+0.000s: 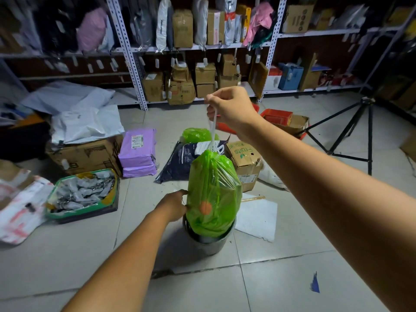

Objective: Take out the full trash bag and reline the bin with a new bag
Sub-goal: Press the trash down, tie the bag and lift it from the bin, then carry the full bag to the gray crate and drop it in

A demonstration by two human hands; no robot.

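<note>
Two bare arms reach out over the pale tiled floor (281,278). The right hand (231,109) is raised, its fingers curled tight round a thin white drawstring (212,129). The cord runs taut down to the puckered neck of a trash bag (213,176).

The trash bag is thin, glossy, see-through green plastic, creased in long vertical folds and swollen into a tall egg shape. A round orange thing (205,207) shows dimly through its lower half. Its bottom sits inside the mouth of a small round grey bin (209,244) with a dark inner wall, and most of it stands above the rim.

The left hand (173,206) lies against the bag's side at nine o'clock, just above the rim. Its fingertips are hidden against the film, so I cannot tell whether they pinch or only press.

Take the bin as centre and the metal shelving (132,55) as twelve o'clock.
- At ten o'clock sits a green-rimmed tray (78,212) of crinkled silvery packets.
- At eleven, two smooth purple parcels (138,149) are stacked.
- At twelve, behind the bag, lie a dark plastic mailer (180,161) and a second crumpled green bag (195,135).
- At one o'clock stands a dented cardboard box (245,163).
- At three, just beside the bin, lies a flat white sheet (258,219).
- At two, well apart, stands a black tripod (351,131).
</note>
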